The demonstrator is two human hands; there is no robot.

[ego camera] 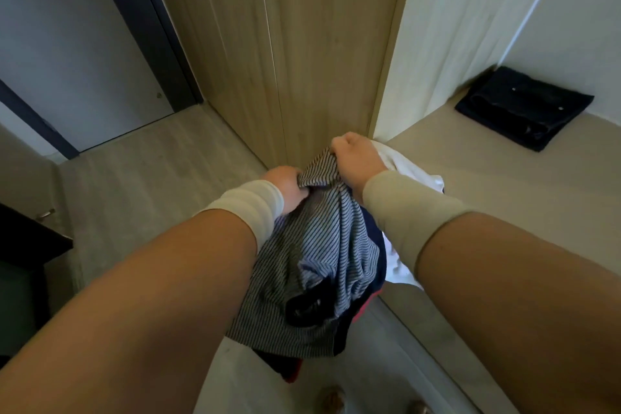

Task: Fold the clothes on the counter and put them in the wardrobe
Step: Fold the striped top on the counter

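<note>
Right now I see both hands holding a striped shirt [312, 245] up in the air, in the middle of the frame. My left hand [285, 188] has its fingers curled into the cloth at the top left edge. My right hand [356, 155] is a fist around the top right edge, a bit higher in the frame. The two hands are near each other, so the top edge is bunched up between them.

The shirt hangs straight down from the hands, so its long way runs top to bottom in the frame. It is off the worktop [504, 178] and over the floor [151, 178], just left of the worktop's edge. I think the next move is to swing it right, and the right hand is nearer that side.

Under the right arm, a white cloth [413, 168] lies at the worktop's edge. Some dark cloth with a bit of red hangs behind the shirt. A folded dark garment [524, 107] lies flat in the far corner, at the right of the frame.

Straight ahead stand the closed wooden wardrobe doors [302, 44]. A white door with a dark frame [84, 44] is at the upper left.
</note>
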